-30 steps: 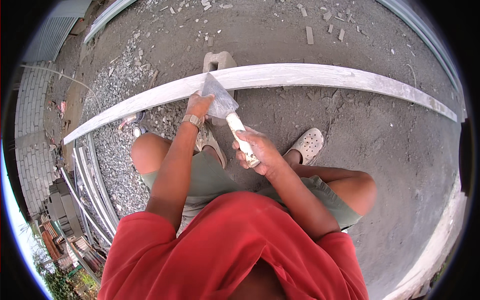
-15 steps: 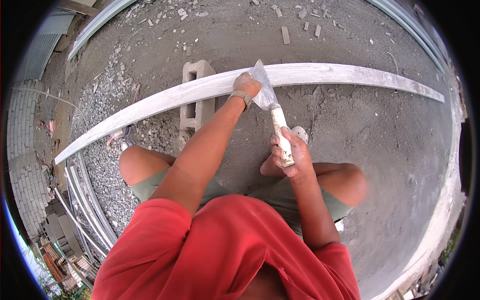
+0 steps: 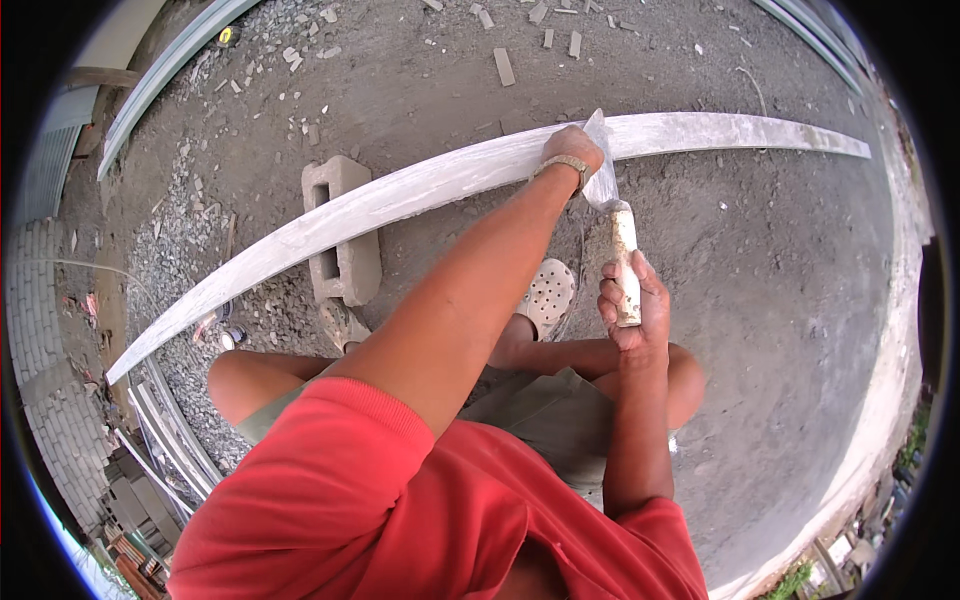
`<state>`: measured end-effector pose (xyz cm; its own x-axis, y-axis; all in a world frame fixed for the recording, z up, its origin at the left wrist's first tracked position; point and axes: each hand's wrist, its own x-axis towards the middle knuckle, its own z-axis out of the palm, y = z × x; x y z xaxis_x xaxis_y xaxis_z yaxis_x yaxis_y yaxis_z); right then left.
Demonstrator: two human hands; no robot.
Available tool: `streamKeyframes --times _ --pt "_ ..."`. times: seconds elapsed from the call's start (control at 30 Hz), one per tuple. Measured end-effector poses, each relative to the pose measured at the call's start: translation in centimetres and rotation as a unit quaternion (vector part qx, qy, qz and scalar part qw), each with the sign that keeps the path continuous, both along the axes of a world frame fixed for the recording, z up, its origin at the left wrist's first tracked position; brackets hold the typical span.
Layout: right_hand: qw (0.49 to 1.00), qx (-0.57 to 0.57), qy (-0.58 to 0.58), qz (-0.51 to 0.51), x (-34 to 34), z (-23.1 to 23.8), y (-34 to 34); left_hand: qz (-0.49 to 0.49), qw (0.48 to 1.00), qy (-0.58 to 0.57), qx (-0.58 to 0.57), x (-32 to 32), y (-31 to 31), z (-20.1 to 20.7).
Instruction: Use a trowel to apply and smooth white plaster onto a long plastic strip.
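Observation:
A long, pale, white-smeared board (image 3: 430,188) lies crosswise in front of me. My right hand (image 3: 640,300) is wrapped round the worn white handle of a pointed trowel (image 3: 602,180), whose metal blade points away over the board. Beside the blade, my left hand (image 3: 574,152) is closed low over the board, a watch on its wrist. Its fingertips are hidden, so I cannot tell what they grip. A hollow concrete block (image 3: 357,270) sits under the board on the left.
Bare, gritty ground surrounds me, with gravel (image 3: 165,290) to the left and broken grey pieces (image 3: 504,67) ahead. Long metal channels (image 3: 180,65) lie at far left, and more strips (image 3: 178,425) near left. My shoe (image 3: 548,295) is just below the board.
My left hand and the trowel have moved together to the right along the board, farther from the concrete block. My right hand still grips the handle. The view has shifted and tilted.

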<state>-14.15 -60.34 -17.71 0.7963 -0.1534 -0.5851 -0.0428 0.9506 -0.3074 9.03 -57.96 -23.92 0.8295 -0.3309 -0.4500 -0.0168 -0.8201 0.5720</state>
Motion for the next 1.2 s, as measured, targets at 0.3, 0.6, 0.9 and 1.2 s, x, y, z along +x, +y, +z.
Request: streamKeyframes --times 0.3,0.6,0.9,1.2 --pt "0.985 -0.002 0.019 0.172 -1.9 0.3 8.0 0.107 0.992 -0.043 -0.046 -2.9 16.2 -1.8" --pt "0.908 0.072 -0.035 0.411 -2.1 0.9 19.1 0.335 0.941 0.055 -0.008 -10.7 37.0 5.3" --pt "0.964 0.032 0.017 0.262 -5.7 2.2 13.4 0.159 0.985 -0.053 -0.033 -8.7 25.4 -0.1" --pt "0.998 0.016 -0.002 0.053 -7.0 0.3 4.3 -0.044 0.998 -0.044 0.017 -6.8 5.8 0.5"
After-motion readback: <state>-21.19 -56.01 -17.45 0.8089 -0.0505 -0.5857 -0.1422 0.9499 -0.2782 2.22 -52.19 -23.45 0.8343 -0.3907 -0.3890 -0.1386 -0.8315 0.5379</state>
